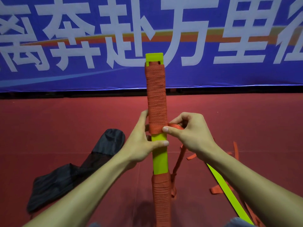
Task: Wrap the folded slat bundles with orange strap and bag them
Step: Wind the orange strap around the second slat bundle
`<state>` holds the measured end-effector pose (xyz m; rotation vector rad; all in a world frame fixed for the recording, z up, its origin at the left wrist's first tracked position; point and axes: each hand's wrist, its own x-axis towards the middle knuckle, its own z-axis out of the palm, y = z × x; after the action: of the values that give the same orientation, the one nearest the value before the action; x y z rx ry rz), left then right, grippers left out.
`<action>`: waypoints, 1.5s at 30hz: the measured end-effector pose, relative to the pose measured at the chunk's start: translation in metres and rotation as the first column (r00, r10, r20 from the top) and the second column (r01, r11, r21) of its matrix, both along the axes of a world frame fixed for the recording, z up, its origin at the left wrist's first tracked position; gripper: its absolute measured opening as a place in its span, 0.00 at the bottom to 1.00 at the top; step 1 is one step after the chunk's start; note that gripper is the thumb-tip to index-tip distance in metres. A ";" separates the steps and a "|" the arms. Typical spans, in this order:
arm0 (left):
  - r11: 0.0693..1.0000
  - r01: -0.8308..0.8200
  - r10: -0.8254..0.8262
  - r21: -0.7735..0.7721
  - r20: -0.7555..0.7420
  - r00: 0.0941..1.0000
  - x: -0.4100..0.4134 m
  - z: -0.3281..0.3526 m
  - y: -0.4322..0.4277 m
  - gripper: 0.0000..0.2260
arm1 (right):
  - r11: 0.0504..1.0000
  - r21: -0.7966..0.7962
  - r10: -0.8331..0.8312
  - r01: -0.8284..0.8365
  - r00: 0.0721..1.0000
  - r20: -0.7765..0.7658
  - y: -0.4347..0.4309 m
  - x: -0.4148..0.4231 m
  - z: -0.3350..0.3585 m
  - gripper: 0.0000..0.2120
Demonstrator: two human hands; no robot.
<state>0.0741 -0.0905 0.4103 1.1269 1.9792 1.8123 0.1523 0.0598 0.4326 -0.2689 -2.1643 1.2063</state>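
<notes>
i see banner (pixel 65 46) reading 奔赴万里, left hand (pixel 141 145) gripping yellow-green slat bundle (pixel 159 154), right hand (pixel 191 131) pinching woven orange strap (pixel 156 99), black mesh bag (pixel 73 169) on red floor (pixel 49 115)

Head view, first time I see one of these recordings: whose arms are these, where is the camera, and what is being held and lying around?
There is no machine here. A person wears one camera on the head, looking forward and down, so both bare arms reach in from the bottom edge. The left hand has its grip on an upright yellow-green slat bundle, thumb across its bare middle. The right hand pinches the orange strap at the bundle's right edge, where the upper wrapping ends. A second wrapped stretch covers the bundle lower down. On the red floor lie a black bag to the left, and loose strap with another yellow-green slat to the right. A blue banner stands behind.
</notes>
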 end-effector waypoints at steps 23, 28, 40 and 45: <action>0.984 0.170 -0.176 0.046 0.181 0.968 -0.001 -0.003 -0.009 0.42 | 0.979 0.194 0.067 -0.067 0.998 0.004 0.022 0.001 -0.007 0.10; 0.990 0.123 -0.134 0.072 0.190 0.972 -0.008 -0.004 -0.012 0.41 | 0.959 0.275 0.063 -0.065 0.998 0.013 0.030 0.003 -0.006 0.16; 0.987 0.133 -0.148 0.085 0.197 0.969 -0.011 -0.005 -0.014 0.40 | 0.911 0.410 -0.022 0.051 0.997 -0.074 0.036 0.003 -0.009 0.16; 0.988 0.125 -0.141 0.087 0.209 0.968 -0.013 -0.004 -0.016 0.40 | 0.889 0.457 -0.012 0.043 0.998 -0.069 0.039 0.003 -0.011 0.17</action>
<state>0.0613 -0.1061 0.4058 1.0097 1.6882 1.8630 0.1549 0.0984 0.4213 -0.0538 -2.3013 0.6436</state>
